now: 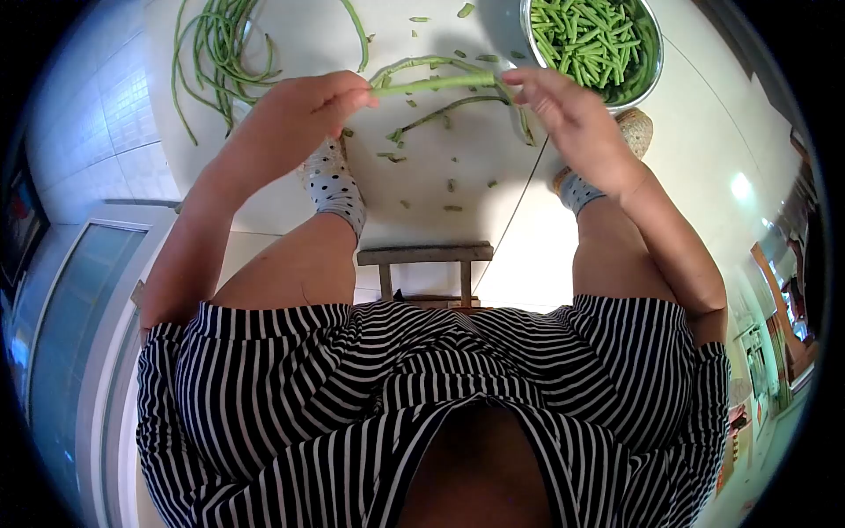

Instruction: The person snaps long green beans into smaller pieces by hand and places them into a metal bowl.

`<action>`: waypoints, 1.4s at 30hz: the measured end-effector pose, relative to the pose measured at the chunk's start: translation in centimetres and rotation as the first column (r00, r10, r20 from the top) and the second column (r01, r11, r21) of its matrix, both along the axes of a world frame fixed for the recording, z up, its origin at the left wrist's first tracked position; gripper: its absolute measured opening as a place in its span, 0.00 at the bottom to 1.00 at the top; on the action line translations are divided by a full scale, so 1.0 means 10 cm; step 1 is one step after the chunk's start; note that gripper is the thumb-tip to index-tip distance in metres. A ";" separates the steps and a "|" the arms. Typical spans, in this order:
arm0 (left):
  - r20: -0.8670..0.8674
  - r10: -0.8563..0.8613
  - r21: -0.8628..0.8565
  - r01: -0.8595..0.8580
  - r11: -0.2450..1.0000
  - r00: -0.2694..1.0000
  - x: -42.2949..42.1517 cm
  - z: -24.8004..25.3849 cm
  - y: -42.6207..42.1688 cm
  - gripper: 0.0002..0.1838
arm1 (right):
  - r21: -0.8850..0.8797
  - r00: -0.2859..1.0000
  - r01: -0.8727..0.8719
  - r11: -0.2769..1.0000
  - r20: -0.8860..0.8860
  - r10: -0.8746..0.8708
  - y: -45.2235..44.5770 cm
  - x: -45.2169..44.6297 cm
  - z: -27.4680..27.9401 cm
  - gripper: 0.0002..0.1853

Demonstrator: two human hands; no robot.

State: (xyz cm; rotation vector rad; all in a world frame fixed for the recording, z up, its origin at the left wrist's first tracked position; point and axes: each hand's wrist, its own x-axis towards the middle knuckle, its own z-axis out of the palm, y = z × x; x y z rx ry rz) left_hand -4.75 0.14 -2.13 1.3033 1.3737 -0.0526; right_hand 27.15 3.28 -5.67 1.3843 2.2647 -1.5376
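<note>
A green long bean (431,84) is stretched between my two hands above the floor. My left hand (308,110) is closed, its thumb and fingers pinching the bean's left end. At the bean's right end, my right hand (563,114) has its fingers closed around the tip. Beyond my left hand lies a loose pile of whole long beans (224,53). To the upper right, a metal bowl (658,57) holds many short cut bean pieces (585,40). Darker bean strands (453,106) lie on the floor beneath the held bean.
Small bean scraps (451,185) are scattered over the tiled floor (519,238). A low wooden stool (425,254) shows between my legs. My left foot in a dotted sock (334,180) is near the pile, and a shoe (635,132) is beside the bowl.
</note>
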 end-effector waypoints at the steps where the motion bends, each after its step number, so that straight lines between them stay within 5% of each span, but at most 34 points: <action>1: 0.004 0.000 -0.004 0.000 1.000 1.000 0.06 0.01 -0.02 0.15 | -0.077 0.975 0.144 0.987 -0.160 -0.155 0.03 -0.02 0.02 0.19; 3: -0.056 -0.111 0.087 0.116 0.990 0.992 0.15 0.02 -0.04 0.16 | -0.178 0.901 0.274 0.945 -0.297 -0.317 0.06 -0.06 0.08 0.20; 6: -0.037 -0.258 0.327 0.256 0.910 0.965 0.22 -0.04 -0.12 0.15 | -0.103 0.964 -0.006 0.995 -0.264 -0.021 -0.01 -0.16 0.22 0.21; 7: -0.036 -0.261 0.327 0.258 0.909 0.965 0.25 -0.03 -0.12 0.15 | -0.103 0.965 -0.003 0.995 -0.262 -0.024 -0.05 -0.18 0.23 0.21; 9: -0.042 -0.311 0.372 0.304 0.877 0.950 0.32 0.03 -0.14 0.14 | 0.008 0.951 -0.248 0.969 -0.191 0.244 -0.13 -0.20 0.21 0.17; 17: -0.063 -0.311 0.363 0.312 0.878 0.948 0.41 0.10 -0.22 0.13 | -0.047 0.957 -0.290 0.956 0.010 0.291 -0.14 -0.18 0.22 0.13; 21: 0.019 -0.252 0.328 0.232 0.916 0.968 0.42 0.10 -0.20 0.13 | -0.032 0.998 0.048 0.998 -0.048 -0.049 -0.09 -0.12 0.22 0.14; 26: -0.025 -0.190 0.314 0.188 0.931 0.982 0.37 0.08 -0.23 0.14 | -0.039 0.890 0.446 0.894 -0.083 -0.448 0.24 0.15 0.10 0.19; 28: -0.047 -0.175 0.282 0.182 0.942 0.983 0.37 0.09 -0.24 0.14 | 0.562 0.944 0.166 0.810 0.148 -0.296 0.30 0.19 0.07 0.17; 31: -0.024 -0.191 0.315 0.189 0.930 0.981 0.39 0.06 -0.23 0.14 | 0.460 0.981 0.094 0.883 0.108 -0.160 0.24 0.20 0.10 0.20; 32: -0.026 -0.215 0.330 0.211 0.920 0.976 0.41 0.06 -0.23 0.14 | 0.173 0.990 0.140 0.975 0.001 -0.142 0.19 0.13 0.19 0.22; 33: -0.030 -0.238 0.344 0.234 0.910 0.971 0.43 0.07 -0.22 0.14 | 0.174 0.990 0.141 0.975 0.001 -0.144 0.12 0.03 0.27 0.22; 35: -0.009 -0.256 0.359 0.242 0.901 0.967 0.50 0.04 -0.23 0.13 | -0.115 0.980 -0.117 0.986 -0.177 0.095 0.02 -0.15 0.38 0.19; 42: -0.013 -0.340 0.532 0.295 0.794 0.940 0.55 0.06 -0.23 0.12 | -0.023 0.950 -0.241 0.970 -0.210 0.232 -0.17 -0.18 0.33 0.09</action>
